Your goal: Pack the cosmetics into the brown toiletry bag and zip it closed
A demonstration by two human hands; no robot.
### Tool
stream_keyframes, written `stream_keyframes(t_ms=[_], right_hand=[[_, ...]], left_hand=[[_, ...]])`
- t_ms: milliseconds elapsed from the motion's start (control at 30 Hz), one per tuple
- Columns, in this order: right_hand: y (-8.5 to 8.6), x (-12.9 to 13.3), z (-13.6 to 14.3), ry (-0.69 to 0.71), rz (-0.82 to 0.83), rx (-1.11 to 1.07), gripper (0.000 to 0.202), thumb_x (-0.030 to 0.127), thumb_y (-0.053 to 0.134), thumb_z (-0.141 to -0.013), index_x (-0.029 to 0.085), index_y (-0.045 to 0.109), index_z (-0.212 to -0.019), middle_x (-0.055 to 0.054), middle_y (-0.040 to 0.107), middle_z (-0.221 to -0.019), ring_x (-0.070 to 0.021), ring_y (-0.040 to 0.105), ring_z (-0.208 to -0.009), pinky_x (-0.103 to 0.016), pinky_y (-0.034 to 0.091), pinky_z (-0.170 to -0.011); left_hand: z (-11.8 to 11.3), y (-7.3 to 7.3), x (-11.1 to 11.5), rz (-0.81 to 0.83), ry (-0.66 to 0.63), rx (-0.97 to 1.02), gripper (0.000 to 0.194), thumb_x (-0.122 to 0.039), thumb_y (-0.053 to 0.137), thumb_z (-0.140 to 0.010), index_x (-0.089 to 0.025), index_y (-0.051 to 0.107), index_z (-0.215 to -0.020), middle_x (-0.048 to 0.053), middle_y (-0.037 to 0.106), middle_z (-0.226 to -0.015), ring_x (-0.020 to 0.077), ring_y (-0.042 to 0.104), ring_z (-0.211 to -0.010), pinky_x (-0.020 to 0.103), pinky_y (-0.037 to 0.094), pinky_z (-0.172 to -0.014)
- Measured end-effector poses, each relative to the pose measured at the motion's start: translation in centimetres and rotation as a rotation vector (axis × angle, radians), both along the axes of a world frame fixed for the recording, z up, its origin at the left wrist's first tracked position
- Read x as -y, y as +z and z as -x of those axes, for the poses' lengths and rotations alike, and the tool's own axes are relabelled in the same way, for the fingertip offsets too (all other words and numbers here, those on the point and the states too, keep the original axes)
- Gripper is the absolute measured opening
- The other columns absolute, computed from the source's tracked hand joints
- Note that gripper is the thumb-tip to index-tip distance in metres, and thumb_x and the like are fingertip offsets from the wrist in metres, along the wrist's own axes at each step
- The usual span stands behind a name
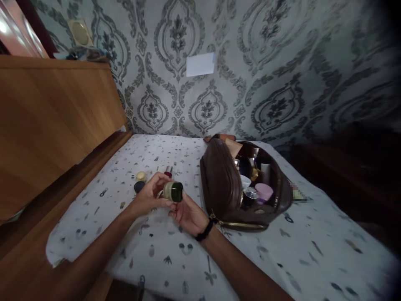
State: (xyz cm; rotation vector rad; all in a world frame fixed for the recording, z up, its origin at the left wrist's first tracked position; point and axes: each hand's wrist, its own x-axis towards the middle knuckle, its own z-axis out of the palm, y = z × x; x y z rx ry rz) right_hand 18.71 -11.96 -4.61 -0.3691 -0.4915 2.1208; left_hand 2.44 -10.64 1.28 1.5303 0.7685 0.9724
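Left grip [153, 195] is clamped on the jar [173, 191], thumb along its near side and fingers over the top; right grip [190, 215] is half curled at the other end, its thumb by the dark green end, though whether it clamps cannot be told; patterned wall [206, 46] behind; white printed sheet [175, 267] below both hands; wooden cabinet [56, 113] to the left; brown bag [221, 179] to the right of the hands, its mouth gaping, with a pink pot [264, 191] and a white tube [265, 171] among the things inside; the jar lies on its side between the hands, its pale label next to the left fingers, held above the sheet; black band [205, 230] round the right wrist; red bottle [168, 171] just beyond the left fingers; dark cap [138, 187] and gold cap [140, 176] close together, left of the left grip.
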Motion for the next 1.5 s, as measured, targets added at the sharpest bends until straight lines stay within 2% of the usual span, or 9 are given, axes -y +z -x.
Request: stream_keyframes(t_ms=[233,367,500,600,733,833,933,1167,1500], right_hand=[[0.1,0.1,0.2,-0.105,0.009,0.015,0.047,0.04,0.09,-0.059,0.017,0.059,-0.087,0.005,0.064,-0.071,-0.0064,0.054,-0.054,-0.017,0.041,-0.047],[0.0,0.1,0.3,-0.161,-0.02,0.038,0.051,0.043,0.09,-0.057,0.017,0.052,-0.079,0.005,0.062,-0.07,-0.006,0.054,-0.055,-0.016,0.037,-0.046],[0.5,0.1,0.4,-0.207,-0.033,0.033,0.055,0.047,0.09,-0.055,0.017,0.05,-0.078,0.005,0.061,-0.068,-0.0058,0.055,-0.055,-0.016,0.036,-0.048],[1.8,0.3,0.0,-0.223,-0.037,0.0,0.056,0.055,0.086,-0.058,0.016,0.053,-0.081,0.003,0.064,-0.071,-0.007,0.058,-0.057,-0.018,0.042,-0.053],[3.5,1.5,-1.7,-0.136,-0.122,0.038,0.058,0.059,0.084,-0.058,0.015,0.057,-0.084,-0.001,0.068,-0.073,-0.0094,0.061,-0.056,-0.02,0.043,-0.05],[3.1,3.0,-3.4,-0.042,-0.235,0.152,0.056,0.054,0.087,-0.055,0.014,0.057,-0.081,-0.002,0.067,-0.068,-0.0109,0.061,-0.052,-0.021,0.042,-0.049],[1.6,4.2,-4.6,0.024,-0.276,0.255,0.054,0.052,0.088,-0.052,0.013,0.059,-0.076,-0.001,0.066,-0.065,-0.0097,0.059,-0.051,-0.021,0.042,-0.051],[0.0,4.1,-5.9,0.046,-0.213,0.318,0.058,0.054,0.089,-0.045,0.013,0.062,-0.075,0.001,0.065,-0.064,-0.0079,0.057,-0.054,-0.02,0.037,-0.054],[-1.6,3.1,-5.4,0.047,-0.215,0.323,0.062,0.056,0.09,-0.036,0.012,0.062,-0.07,-0.001,0.064,-0.07,-0.0099,0.058,-0.067,-0.024,0.04,-0.065]], left_hand=[[0.9,1.0,0.6,-0.468,0.098,-0.657,0.051,-0.038,0.067,-0.083,-0.028,0.052,-0.131,0.009,0.059,-0.132,0.0292,0.054,-0.123,0.041,0.043,-0.103],[0.7,0.8,0.5,-0.71,0.11,-0.825,0.042,-0.042,0.062,-0.087,-0.033,0.057,-0.127,0.007,0.066,-0.124,0.0296,0.06,-0.116,0.043,0.047,-0.099],[0.5,1.3,-0.1,-0.752,0.157,-0.848,0.041,-0.043,0.063,-0.083,-0.033,0.059,-0.123,0.006,0.069,-0.118,0.0279,0.066,-0.106,0.039,0.054,-0.09],[0.4,3.5,-0.6,-0.654,0.177,-0.812,0.04,-0.046,0.067,-0.078,-0.031,0.061,-0.114,0.004,0.071,-0.109,0.0258,0.069,-0.094,0.035,0.058,-0.079],[-1.9,8.9,-1.3,-0.505,0.224,-0.661,0.044,-0.051,0.07,-0.073,-0.027,0.061,-0.108,0.005,0.07,-0.105,0.026,0.069,-0.095,0.035,0.059,-0.077],[-6.2,12.5,-2.2,-0.434,0.191,-0.511,0.052,-0.051,0.072,-0.072,-0.025,0.059,-0.115,0.007,0.067,-0.114,0.0272,0.066,-0.104,0.036,0.058,-0.08],[-11.8,14.3,-4.1,-0.51,0.039,-0.456,0.048,-0.046,0.072,-0.073,-0.023,0.06,-0.113,0.008,0.066,-0.116,0.0262,0.064,-0.106,0.035,0.057,-0.083],[-21.3,13.4,-11.4,-0.724,-0.029,-0.583,0.045,-0.036,0.064,-0.079,-0.017,0.059,-0.118,0.009,0.068,-0.107,0.0244,0.064,-0.098,0.037,0.052,-0.086],[-22.7,12.5,-15.1,-0.73,-0.147,-0.935,0.039,-0.041,0.062,-0.073,-0.017,0.066,-0.104,0.004,0.069,-0.089,0.0236,0.063,-0.086,0.034,0.049,-0.076]])
